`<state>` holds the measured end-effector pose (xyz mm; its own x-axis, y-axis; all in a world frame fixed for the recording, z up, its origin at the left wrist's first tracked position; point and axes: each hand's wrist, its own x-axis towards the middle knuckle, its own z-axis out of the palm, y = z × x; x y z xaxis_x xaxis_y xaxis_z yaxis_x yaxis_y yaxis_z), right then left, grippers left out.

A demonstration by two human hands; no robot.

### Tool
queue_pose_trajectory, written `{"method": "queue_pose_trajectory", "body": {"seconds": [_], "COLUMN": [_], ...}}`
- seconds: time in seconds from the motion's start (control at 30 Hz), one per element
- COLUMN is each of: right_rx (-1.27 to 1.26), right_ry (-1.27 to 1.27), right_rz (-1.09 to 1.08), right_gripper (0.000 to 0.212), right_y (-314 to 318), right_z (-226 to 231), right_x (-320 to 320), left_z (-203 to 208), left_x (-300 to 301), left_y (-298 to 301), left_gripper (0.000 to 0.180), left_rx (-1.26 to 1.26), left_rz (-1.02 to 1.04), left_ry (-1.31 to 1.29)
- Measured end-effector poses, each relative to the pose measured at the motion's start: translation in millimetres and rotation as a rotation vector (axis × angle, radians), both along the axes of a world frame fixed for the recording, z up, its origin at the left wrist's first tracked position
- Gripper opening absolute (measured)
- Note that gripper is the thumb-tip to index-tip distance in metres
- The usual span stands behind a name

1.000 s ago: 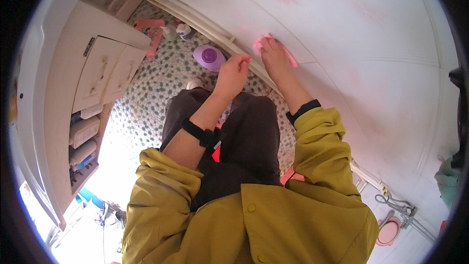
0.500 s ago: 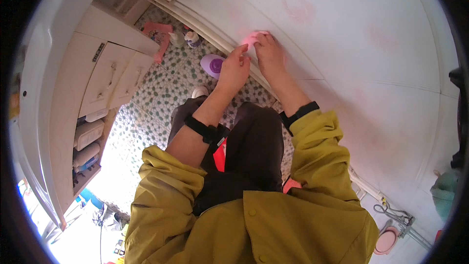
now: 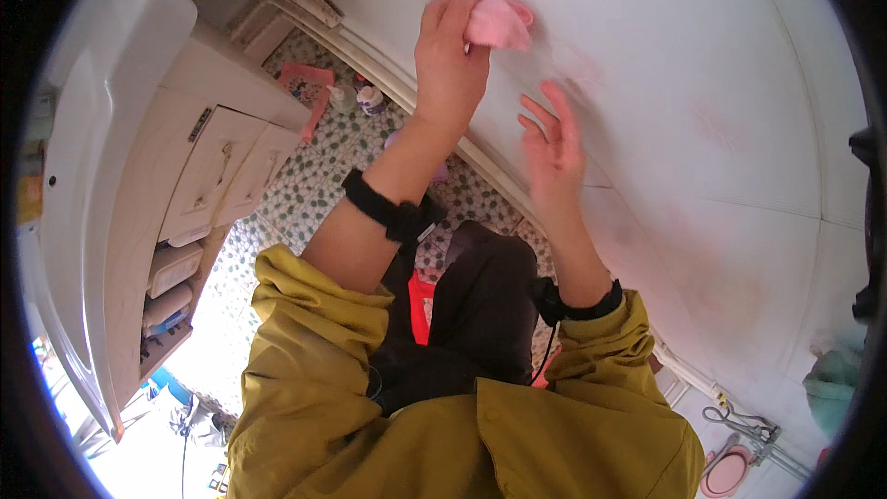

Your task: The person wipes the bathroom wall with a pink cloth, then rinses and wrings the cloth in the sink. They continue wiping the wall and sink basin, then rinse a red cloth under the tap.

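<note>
My left hand [image 3: 451, 60] grips a crumpled pink cloth [image 3: 500, 23] and presses it against the white tiled wall [image 3: 665, 65]. Its fingers curl over the cloth's left side. Lower and to the right, my right hand [image 3: 555, 150] is raised in front of the wall with fingers apart, holding nothing. That hand is slightly blurred. Faint pinkish patches show on the wall around the cloth and farther right. Black straps circle both forearms.
A white cabinet [image 3: 222, 162] under a white basin [image 3: 78, 194] stands left. Bottles [image 3: 370, 100] and a pink patterned bag [image 3: 307, 88] lie on the pebble-patterned floor [image 3: 319, 176]. A pipe runs along the wall's base. A pink basin [image 3: 725, 474] hangs by a metal rack [image 3: 753, 430] lower right.
The pink cloth has moved up the wall. It was under my right hand with my left beside it; now my left hand holds it, and my right has let go and drawn back.
</note>
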<state>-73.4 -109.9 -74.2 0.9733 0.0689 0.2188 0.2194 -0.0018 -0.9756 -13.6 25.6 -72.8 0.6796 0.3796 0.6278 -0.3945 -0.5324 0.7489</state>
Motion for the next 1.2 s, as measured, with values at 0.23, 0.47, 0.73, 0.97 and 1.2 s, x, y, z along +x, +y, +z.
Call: {"method": "queue_pose_trajectory", "body": {"seconds": [0.23, 0.47, 0.73, 0.97, 1.2], "right_rx": [-0.299, -0.195, -0.221, -0.192, -0.152], "right_ry": [0.264, 0.385, 0.413, 0.422, 0.452], "right_rz": [0.025, 0.163, 0.258, 0.313, 0.284], "right_gripper": [0.023, 0.02, 0.018, 0.018, 0.018], "right_y": [-28.4, -16.8, -19.7, -23.3, -45.2], "right_z": [-39.5, -29.1, -61.9, -57.3, -52.1], "right_x": [-3.3, -9.3, -25.7, -37.6, -59.1], "left_z": [-70.8, 26.1, -48.2, 52.5, 18.5], "left_x": [1.7, 49.1, 41.1, 36.5, 7.1], "left_y": [-23.0, 43.4, 38.2, 19.5, -18.6], "left_gripper": [0.043, 0.031, 0.031, 0.028, 0.035], "left_rx": [0.002, -0.368, -0.028, -0.161, 0.157], "left_rz": [0.091, 0.206, 0.241, 0.191, 0.094], "left_ry": [0.217, -0.013, 0.287, 0.082, 0.18]}}
